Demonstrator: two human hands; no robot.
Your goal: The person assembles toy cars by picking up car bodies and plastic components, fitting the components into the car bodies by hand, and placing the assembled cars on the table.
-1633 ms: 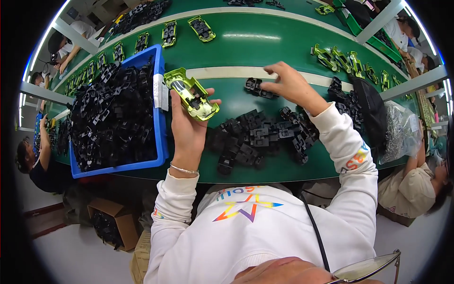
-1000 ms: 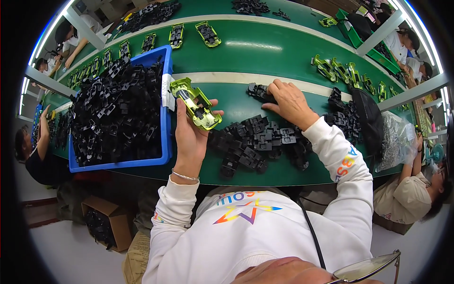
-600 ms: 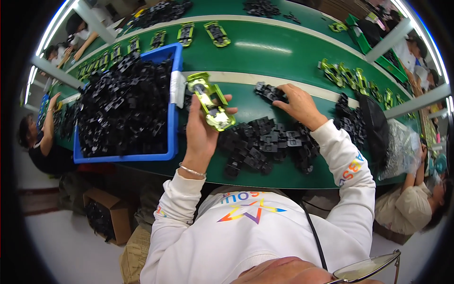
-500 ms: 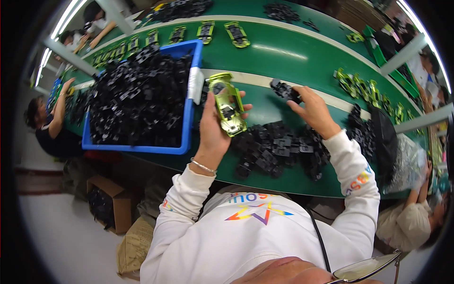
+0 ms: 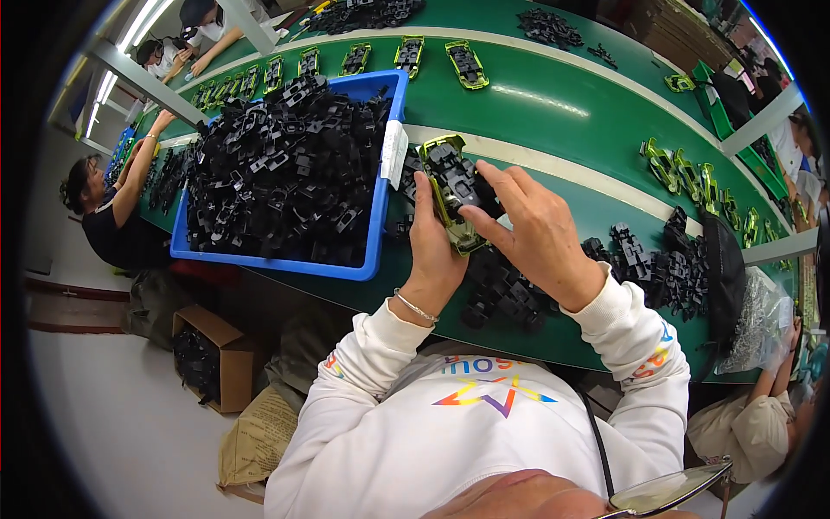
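My left hand point(image 5: 435, 259) is closed around a lime-green toy car body point(image 5: 468, 237), its hollow side facing up. A black plastic car insert point(image 5: 448, 166) lies in the shell, its outline within the green rim. Over the shell's right side, my right hand point(image 5: 549, 233) has its thumb and fingers on the black insert; some fingertips are hidden. Just below my hands, a pile of black plastic parts point(image 5: 506, 298) lies on the green bench.
A blue bin point(image 5: 376, 233) heaped with black parts stands at left. Green car bodies point(image 5: 467, 65) line the far strip, more point(image 5: 683, 177) at right. A black bag point(image 5: 722, 259) and clear plastic bag point(image 5: 761, 320) are at right. Other people work along both sides.
My right hand has brought the black insert left from above the pile into the green car body. The shell, empty before, now has the insert in it. The view has shifted slightly.
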